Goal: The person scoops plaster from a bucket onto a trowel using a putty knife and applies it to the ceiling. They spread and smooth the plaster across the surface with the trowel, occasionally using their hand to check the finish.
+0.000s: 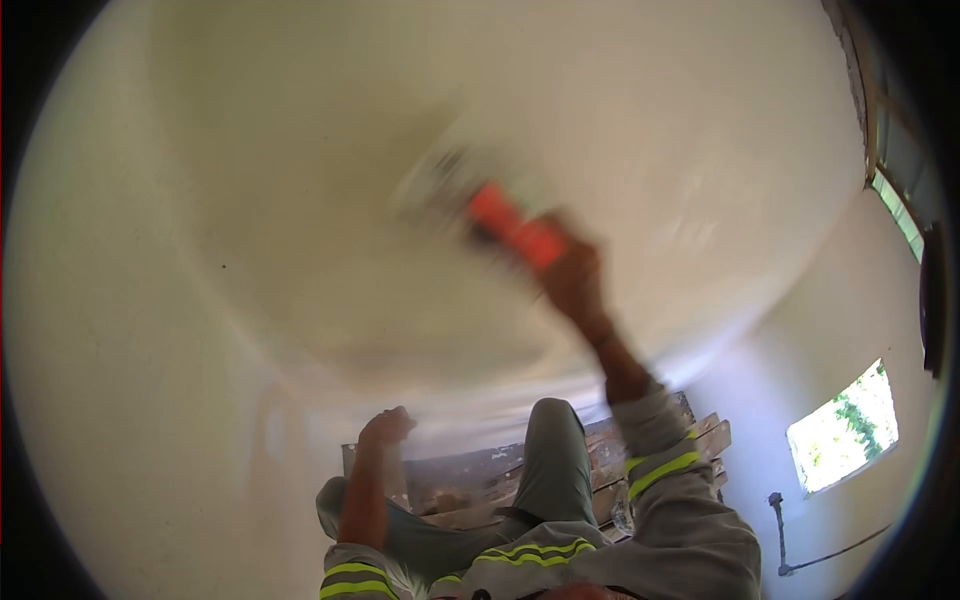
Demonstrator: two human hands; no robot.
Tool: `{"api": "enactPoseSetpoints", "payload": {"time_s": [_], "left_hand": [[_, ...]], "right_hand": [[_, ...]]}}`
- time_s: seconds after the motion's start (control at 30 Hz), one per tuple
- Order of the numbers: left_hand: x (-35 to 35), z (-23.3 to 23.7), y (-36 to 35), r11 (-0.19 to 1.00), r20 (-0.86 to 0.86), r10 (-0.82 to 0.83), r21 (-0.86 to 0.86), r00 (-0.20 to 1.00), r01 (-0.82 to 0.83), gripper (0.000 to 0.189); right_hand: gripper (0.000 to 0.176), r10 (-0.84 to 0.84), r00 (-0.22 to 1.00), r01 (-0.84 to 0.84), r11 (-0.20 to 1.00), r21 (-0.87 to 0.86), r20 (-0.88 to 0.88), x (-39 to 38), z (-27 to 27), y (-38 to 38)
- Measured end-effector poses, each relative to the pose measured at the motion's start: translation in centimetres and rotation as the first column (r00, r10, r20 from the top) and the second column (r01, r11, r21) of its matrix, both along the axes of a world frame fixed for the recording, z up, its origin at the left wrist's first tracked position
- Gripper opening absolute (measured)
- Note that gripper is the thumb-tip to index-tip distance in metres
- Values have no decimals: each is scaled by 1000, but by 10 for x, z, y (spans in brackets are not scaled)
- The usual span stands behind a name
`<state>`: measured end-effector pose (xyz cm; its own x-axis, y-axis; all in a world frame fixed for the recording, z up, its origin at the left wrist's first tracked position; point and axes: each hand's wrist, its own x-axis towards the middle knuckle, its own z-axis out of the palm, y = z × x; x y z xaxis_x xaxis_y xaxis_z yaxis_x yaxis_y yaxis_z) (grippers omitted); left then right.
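Observation:
My right hand is wrapped round the red handle of a trowel-like tool, raised in front of me. Its wide, greyish flat head is smeared by motion and overlaps the pale plastered surface ahead. Lower down on the left, my left hand hangs above my bent knee with its fingers curled in. No tool shows in that hand.
Wooden planks lie beneath and behind my legs, some sticking out on the right. A bright window opening is in the right wall, with a dark pipe below it. Roof timbers show at the upper right.

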<state>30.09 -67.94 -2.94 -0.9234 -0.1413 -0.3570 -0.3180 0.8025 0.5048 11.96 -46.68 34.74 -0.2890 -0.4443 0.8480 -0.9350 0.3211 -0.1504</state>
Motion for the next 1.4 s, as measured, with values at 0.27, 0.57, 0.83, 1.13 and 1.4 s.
{"api": "enactPoseSetpoints", "payload": {"time_s": [0.27, 0.57, 0.83, 1.13, 1.4], "left_hand": [[-23, -30, -18, 985, 241, -49, 175, 969, 6, 21], [-23, -35, -17, 969, 214, -125, 235, 969, 73, 37], [6, 6, -23, 971, 47, 59, 229, 997, -68, 42], [-7, 19, -15, 963, 9, 81, 255, 997, -81, 27], [-21, -20, -27, 953, -50, -115, 276, 992, 124, 28]], "right_hand": [[22, -120, 845, 123, 992, -29, -521, -37, 231, -11], [19, 181, 964, -57, 855, 516, -193, 51, -31, -87], [16, -40, 995, 24, 983, -180, -89, -24, 193, 55], [39, 7, 961, 32, 990, 138, -276, -16, 34, -24], [30, -91, 980, 129, 966, 223, -175, 13, 43, 19]]}}
